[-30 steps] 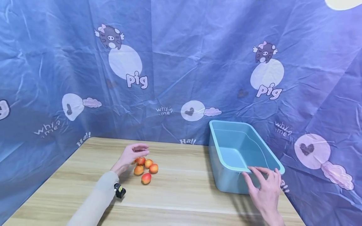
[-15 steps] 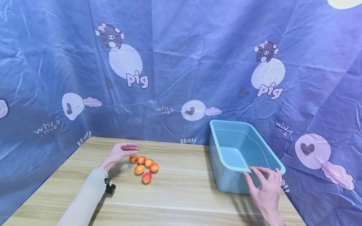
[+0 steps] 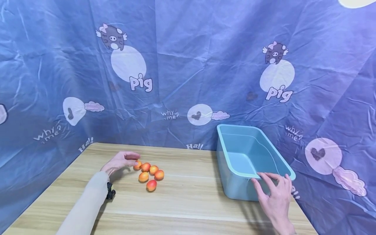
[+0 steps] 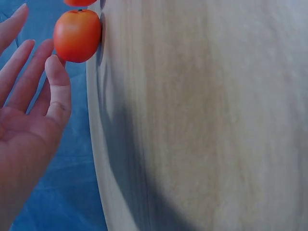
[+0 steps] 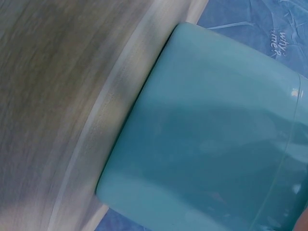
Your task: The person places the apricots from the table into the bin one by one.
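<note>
Six orange-red fruits point(image 3: 143, 177) lie on the wooden surface point(image 3: 182, 199) toward 7 o'clock in the head view, with a blue tub point(image 3: 239, 189) toward 4 o'clock. The left hand point(image 3: 118, 162), fingers parted, reaches the leftmost fruit point(image 3: 138, 166); contact cannot be told. The right hand point(image 3: 275, 198) pinches the tub's near rim. Only the left-wrist view, toward 10–11 o'clock, reveals a dark stem mark point(image 4: 80, 10). The right-wrist view gives mainly the outer wall point(image 5: 202, 130); the tub's interior appears in the head view alone.
</note>
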`<act>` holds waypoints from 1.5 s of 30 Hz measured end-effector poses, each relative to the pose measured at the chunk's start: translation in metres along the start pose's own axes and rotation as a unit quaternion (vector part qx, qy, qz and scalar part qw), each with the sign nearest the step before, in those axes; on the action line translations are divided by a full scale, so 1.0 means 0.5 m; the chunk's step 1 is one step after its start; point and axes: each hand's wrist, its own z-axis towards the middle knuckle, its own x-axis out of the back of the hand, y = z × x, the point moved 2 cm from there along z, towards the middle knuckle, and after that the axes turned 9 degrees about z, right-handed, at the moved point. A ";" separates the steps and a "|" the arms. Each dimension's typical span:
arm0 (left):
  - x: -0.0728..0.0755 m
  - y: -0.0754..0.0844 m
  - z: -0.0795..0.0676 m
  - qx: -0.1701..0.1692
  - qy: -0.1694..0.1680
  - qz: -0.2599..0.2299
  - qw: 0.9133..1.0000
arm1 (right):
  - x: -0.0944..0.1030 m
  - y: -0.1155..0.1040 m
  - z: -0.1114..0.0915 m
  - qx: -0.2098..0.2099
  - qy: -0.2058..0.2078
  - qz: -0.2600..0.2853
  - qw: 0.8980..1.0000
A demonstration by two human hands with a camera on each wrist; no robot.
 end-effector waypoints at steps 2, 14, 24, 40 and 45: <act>-0.002 -0.004 0.002 0.004 -0.015 -0.028 0.999 | 0.000 0.000 0.000 0.000 0.000 0.001 1.000; 0.000 -0.020 0.015 -0.018 -0.057 -0.060 0.996 | 0.000 0.003 -0.002 0.006 0.001 -0.001 1.000; -0.001 -0.021 0.012 -0.015 -0.065 -0.049 0.997 | -0.002 0.002 -0.002 0.006 0.003 -0.002 1.000; -0.001 -0.011 0.028 -0.015 0.000 0.030 0.999 | 0.005 0.003 0.002 -0.001 -0.005 -0.001 1.000; 0.007 -0.004 0.025 -0.026 0.025 0.075 0.997 | 0.003 0.004 -0.001 0.001 -0.003 -0.001 1.000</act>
